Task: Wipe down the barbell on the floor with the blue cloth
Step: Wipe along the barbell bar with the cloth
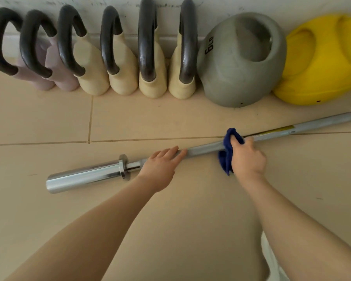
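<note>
Chrome steel barbell (203, 149) could roll on tile: left hand (160, 169) rests flat, fingers spread (no grip); right hand (247, 159) clutches the bunched blue cloth (228, 149).

Head view, looking down, close to floor (39, 122)

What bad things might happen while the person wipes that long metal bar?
The barbell is round and lies on smooth tile, so it might roll; only the left hand rests on it, flat. The right hand holds the blue cloth bunched, with a loose end hanging, so it may slip or miss parts of the bar. A long swipe could push the bar toward the grey weight.
</note>
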{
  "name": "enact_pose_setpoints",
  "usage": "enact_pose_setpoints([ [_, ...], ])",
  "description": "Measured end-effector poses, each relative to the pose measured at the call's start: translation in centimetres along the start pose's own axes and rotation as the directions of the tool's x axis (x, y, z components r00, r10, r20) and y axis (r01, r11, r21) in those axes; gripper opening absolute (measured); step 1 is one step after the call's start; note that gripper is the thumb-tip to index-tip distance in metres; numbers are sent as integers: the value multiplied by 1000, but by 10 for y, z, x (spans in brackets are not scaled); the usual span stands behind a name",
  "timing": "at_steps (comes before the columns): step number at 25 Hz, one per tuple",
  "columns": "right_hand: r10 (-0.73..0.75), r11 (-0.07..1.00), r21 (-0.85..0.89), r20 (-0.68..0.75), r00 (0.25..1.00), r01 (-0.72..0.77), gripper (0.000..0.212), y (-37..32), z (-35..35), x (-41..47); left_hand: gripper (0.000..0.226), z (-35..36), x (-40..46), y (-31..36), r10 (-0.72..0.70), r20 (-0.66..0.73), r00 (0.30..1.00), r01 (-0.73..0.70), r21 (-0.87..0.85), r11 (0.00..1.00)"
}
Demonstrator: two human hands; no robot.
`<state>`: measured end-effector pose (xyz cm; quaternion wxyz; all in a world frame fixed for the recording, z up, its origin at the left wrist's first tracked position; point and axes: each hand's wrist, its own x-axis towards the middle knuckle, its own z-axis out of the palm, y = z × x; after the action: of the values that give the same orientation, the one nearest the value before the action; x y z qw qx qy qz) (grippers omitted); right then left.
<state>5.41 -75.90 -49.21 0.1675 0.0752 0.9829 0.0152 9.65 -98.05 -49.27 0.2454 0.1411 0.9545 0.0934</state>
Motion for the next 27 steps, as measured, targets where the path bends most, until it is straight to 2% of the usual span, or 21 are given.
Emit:
enact_pose_setpoints([
  [2, -64, 997, -48, 17, 998, 64, 48, -5, -1, -9, 67, 9, -1, 10, 2, -79, 997, 1, 43, 999],
  [5, -370, 912, -143, 123, 921, 385, 54, -9, 6, -27, 63, 12, -1, 14, 63, -204, 977, -39, 119, 992],
  [6, -410, 886, -169, 145, 900, 431, 52, 1, 5, -21, 68, 13, 0, 14, 54, -213, 976, -23, 147, 989],
  [7, -376, 895, -197, 150, 914, 400, 50, 18, 1, -8, 72, 15, 2, 13, 44, -205, 978, -11, 158, 987],
  [9, -143, 967, -195, 122, 982, 165, 46, 62, -9, 18, 73, 13, 3, 17, 12, -191, 982, 19, 157, 987],
  [10, -12, 981, -190, 117, 993, 34, 45, 79, -15, 23, 72, 13, 3, 19, -3, -186, 983, 30, 143, 989],
  [11, 59, 977, -209, 114, 992, -34, 44, 88, -17, 23, 70, 14, 3, 21, -13, -183, 983, 39, 134, 990],
  [12, 52, 973, -227, 102, 993, -28, 44, 87, -19, 20, 69, 13, 3, 24, -33, -173, 984, 58, 138, 989],
  [14, -158, 964, -189, 148, 976, 185, 45, 63, -21, 13, 66, 13, 4, 27, -77, -190, 979, 111, 177, 978],
  [16, -368, 916, -58, 265, 891, 396, 46, 41, -15, 8, 65, 10, 5, 34, -105, -185, 977, 141, 191, 971],
  [18, -401, 914, 92, 345, 849, 394, 44, 42, -16, 18, 62, 3, 8, 41, -183, -115, 976, 200, 152, 968],
  [22, -297, 946, 191, 193, 935, 261, 44, 97, -46, 53, 56, -11, 32, 74, -364, -78, 928, 372, 192, 908],
  [24, -278, 943, 225, 127, 952, 245, 45, 125, -58, 64, 57, -15, 54, 108, -332, -92, 939, 341, 112, 933],
  [27, -315, 940, 175, 116, 942, 293, 51, 162, -65, 77, 58, -24, 94, 161, -220, -82, 972, 221, 1, 975],
])
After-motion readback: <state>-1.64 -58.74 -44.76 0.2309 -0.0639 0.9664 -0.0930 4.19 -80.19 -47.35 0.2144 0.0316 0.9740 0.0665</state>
